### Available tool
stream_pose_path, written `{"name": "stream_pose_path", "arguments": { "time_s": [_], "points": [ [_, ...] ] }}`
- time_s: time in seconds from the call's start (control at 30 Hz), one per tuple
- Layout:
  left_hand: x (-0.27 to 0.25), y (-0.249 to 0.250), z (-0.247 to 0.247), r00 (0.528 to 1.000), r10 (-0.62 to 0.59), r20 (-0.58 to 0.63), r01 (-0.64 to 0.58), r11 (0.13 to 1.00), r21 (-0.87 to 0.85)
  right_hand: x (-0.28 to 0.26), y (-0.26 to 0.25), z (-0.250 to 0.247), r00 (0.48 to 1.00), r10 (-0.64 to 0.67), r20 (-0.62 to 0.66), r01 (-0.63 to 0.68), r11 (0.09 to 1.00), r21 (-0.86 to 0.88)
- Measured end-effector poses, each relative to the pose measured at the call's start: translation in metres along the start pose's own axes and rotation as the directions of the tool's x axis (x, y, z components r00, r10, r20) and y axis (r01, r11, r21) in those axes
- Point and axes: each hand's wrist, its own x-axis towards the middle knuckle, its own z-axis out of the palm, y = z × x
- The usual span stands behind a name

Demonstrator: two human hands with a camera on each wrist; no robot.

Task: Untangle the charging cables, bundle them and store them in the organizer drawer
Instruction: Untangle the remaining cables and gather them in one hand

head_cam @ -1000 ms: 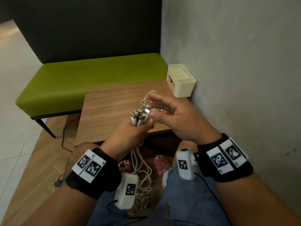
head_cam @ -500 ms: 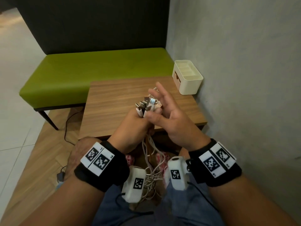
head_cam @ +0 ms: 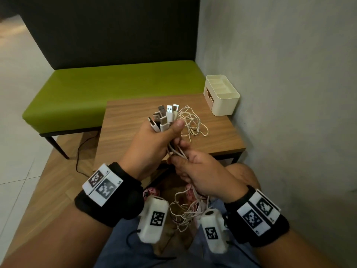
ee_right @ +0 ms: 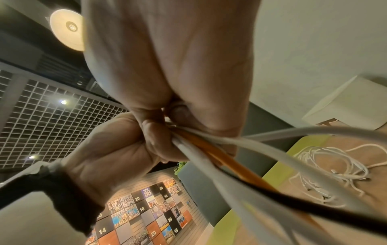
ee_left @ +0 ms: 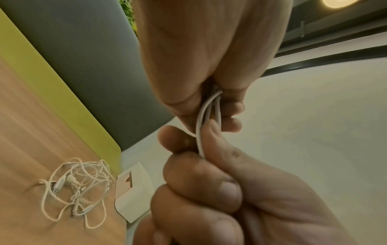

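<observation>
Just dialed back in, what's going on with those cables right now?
The person sits at a small wooden table. The left hand grips a bunch of cables just below their plugs, which stick up together. The right hand grips the same cables right beneath it; the loose lengths hang tangled over the lap. Another tangle lies on the table. The organizer stands at the far corner by the wall; nothing is in its top compartments.

2 hands [head_cam: 154,140], 1 organizer [head_cam: 222,95], ~6 plugs [head_cam: 164,117].
</observation>
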Motion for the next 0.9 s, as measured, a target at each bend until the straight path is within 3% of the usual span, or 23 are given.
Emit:
{"name": "stream_pose_path", "arguments": {
  "time_s": [0.1, 0.17, 0.3, 0.47, 0.57, 0.63, 0.7, 0.8, 0.9],
  "points": [
    [-0.001, -0.003, -0.004, 0.998, 0.042, -0.038, -0.043, 0.999, -0.003, -0.004, -0.002, -0.003, 1.000, -0.014, 0.000, 0.014, 0.995, -0.103],
    [-0.005, -0.007, -0.010, 0.998, 0.061, 0.015, -0.062, 0.997, 0.038, -0.005, -0.001, -0.002, 1.000, -0.025, -0.010, 0.024, 0.994, -0.107],
    [-0.020, -0.020, -0.014, 0.975, -0.082, 0.204, 0.096, 0.994, -0.058, -0.011, 0.000, -0.004, 1.000, -0.013, 0.015, 0.013, 0.999, -0.035],
    [-0.019, -0.014, -0.012, 0.985, -0.099, 0.143, 0.130, 0.966, -0.224, -0.009, 0.000, -0.006, 0.996, 0.009, 0.094, -0.012, 1.000, 0.028],
    [-0.012, -0.013, -0.013, 0.987, -0.116, 0.112, 0.143, 0.953, -0.269, -0.009, -0.015, -0.011, 0.995, 0.041, 0.092, -0.027, 0.988, -0.153],
    [-0.008, -0.009, -0.015, 0.989, -0.116, 0.089, 0.134, 0.961, -0.242, -0.011, -0.031, -0.019, 0.995, 0.094, 0.042, -0.070, 0.914, -0.399],
    [-0.003, -0.010, -0.022, 0.991, -0.121, 0.048, 0.127, 0.977, -0.170, -0.010, -0.037, -0.029, 0.993, 0.073, -0.095, -0.112, 0.842, -0.527],
    [0.000, -0.019, -0.028, 0.983, -0.182, 0.036, 0.184, 0.980, -0.074, -0.001, -0.042, -0.040, 0.973, -0.085, -0.214, -0.002, 0.925, -0.379],
    [0.002, -0.033, -0.019, 0.966, -0.231, 0.116, 0.223, 0.972, 0.080, 0.014, -0.048, -0.034, 0.988, -0.137, -0.072, 0.102, 0.925, -0.365]
  ]
}}
